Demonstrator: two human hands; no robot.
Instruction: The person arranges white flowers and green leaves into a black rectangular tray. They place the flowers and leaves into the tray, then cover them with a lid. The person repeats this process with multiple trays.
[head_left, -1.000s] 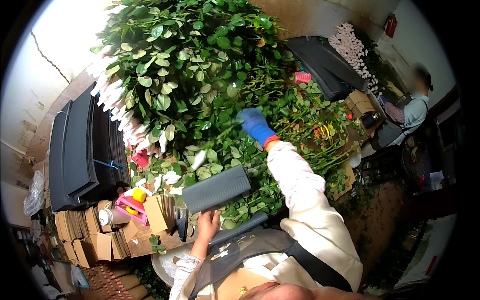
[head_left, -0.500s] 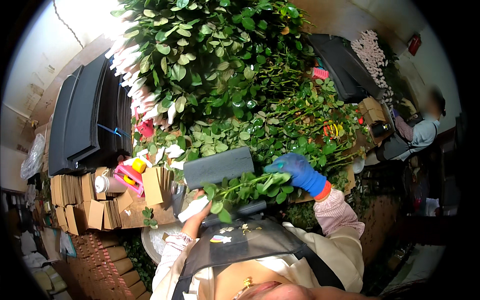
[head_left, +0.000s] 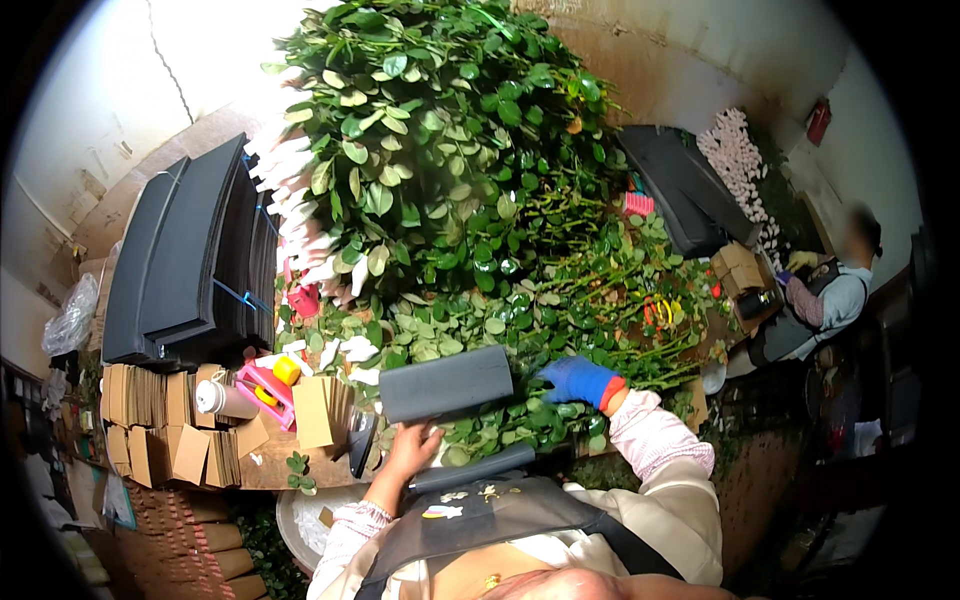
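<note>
My bare left hand (head_left: 406,452) is at the lower left corner of a dark grey ribbed panel (head_left: 446,385), its fingers loosely apart beside a bit of white wrapping. Cut leafy stems (head_left: 510,425) lie between this panel and a lower dark grey bar (head_left: 475,468) close to my apron. To the right of the panel, my right hand (head_left: 582,382) in a blue glove rests over the foliage. Its fingers point left and look stretched out, partly lost among leaves; I see nothing held in them.
A tall heap of leafy stems (head_left: 430,150) with white-wrapped heads rises ahead. At left are stacked dark grey sheets (head_left: 190,260), cardboard pieces (head_left: 140,400), a white bottle (head_left: 222,398) and a pink tape dispenser (head_left: 266,394). A co-worker (head_left: 835,290) is at far right.
The leafy stem with a white-wrapped head that was between my hands is now down near the panel. My left hand has come off its wrapped end; my right hand has dropped slightly left.
</note>
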